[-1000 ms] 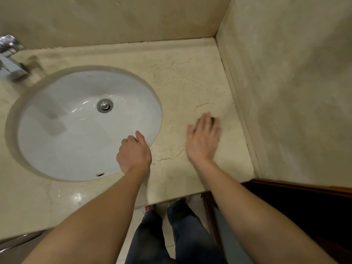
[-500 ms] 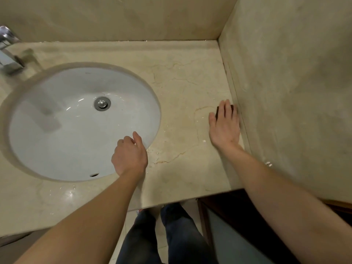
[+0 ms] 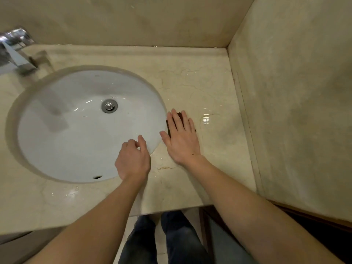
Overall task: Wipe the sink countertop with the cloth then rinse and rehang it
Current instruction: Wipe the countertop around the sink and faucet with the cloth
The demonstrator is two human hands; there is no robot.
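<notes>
right hand [image 3: 181, 141] flat, pressing dark cloth [image 3: 179, 116] | glossy marble countertop [image 3: 209, 88] | left hand [image 3: 133, 161] loosely curled

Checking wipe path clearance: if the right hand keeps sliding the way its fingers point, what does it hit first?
Nothing close. The right hand, flat on the dark cloth, points toward the back wall. Ahead lies bare countertop, then the raised ledge at the wall's foot. The sink rim passes just to its left; exact clearance is unclear.

One sink [image 3: 57, 140] — one drain [image 3: 109, 106], one faucet [image 3: 17, 52], one cloth [image 3: 180, 116] — two hands: left hand [image 3: 133, 161], right hand [image 3: 181, 140].
</notes>
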